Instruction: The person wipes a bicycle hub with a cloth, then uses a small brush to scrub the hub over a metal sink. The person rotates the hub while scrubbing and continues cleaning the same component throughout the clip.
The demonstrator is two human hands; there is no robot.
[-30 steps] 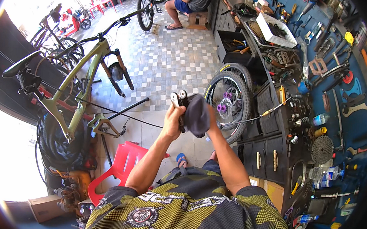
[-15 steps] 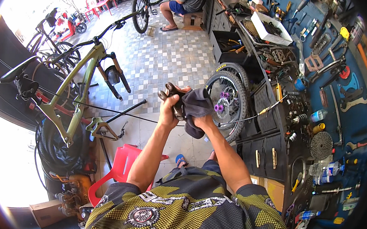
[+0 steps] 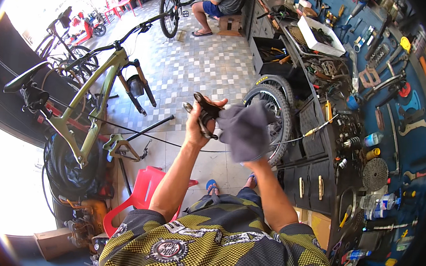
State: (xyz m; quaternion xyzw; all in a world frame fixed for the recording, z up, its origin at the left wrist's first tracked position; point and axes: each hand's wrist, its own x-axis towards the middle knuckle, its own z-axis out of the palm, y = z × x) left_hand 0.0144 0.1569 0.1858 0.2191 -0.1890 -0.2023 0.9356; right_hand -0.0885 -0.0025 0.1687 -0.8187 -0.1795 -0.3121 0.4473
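Note:
My left hand (image 3: pixel 194 130) is closed around a dark, forked metal bike part (image 3: pixel 206 108), which looks like a suspension linkage. Its rounded ends stick out past my thumb and fingers. A dark grey cloth (image 3: pixel 245 131), smeared by motion, hangs bunched over my right hand (image 3: pixel 255 163). The cloth hides those fingers and sits just right of the metal part, apparently apart from it. Left of my hands, an olive bike frame (image 3: pixel 95 105) with a fork and saddle is held up without wheels.
Bike wheels (image 3: pixel 280 116) lean against the dark cabinets (image 3: pixel 314 183) on my right. Beyond stands a bench with a white tray (image 3: pixel 333 46) of parts and a blue tool wall (image 3: pixel 409 106). A red chair (image 3: pixel 142 190) is near my left arm. A person (image 3: pixel 224 1) sits far off.
The cloth has come off the metal part and moved right and nearer to me with my right hand. My left hand keeps its hold on the part. The view has shifted slightly.

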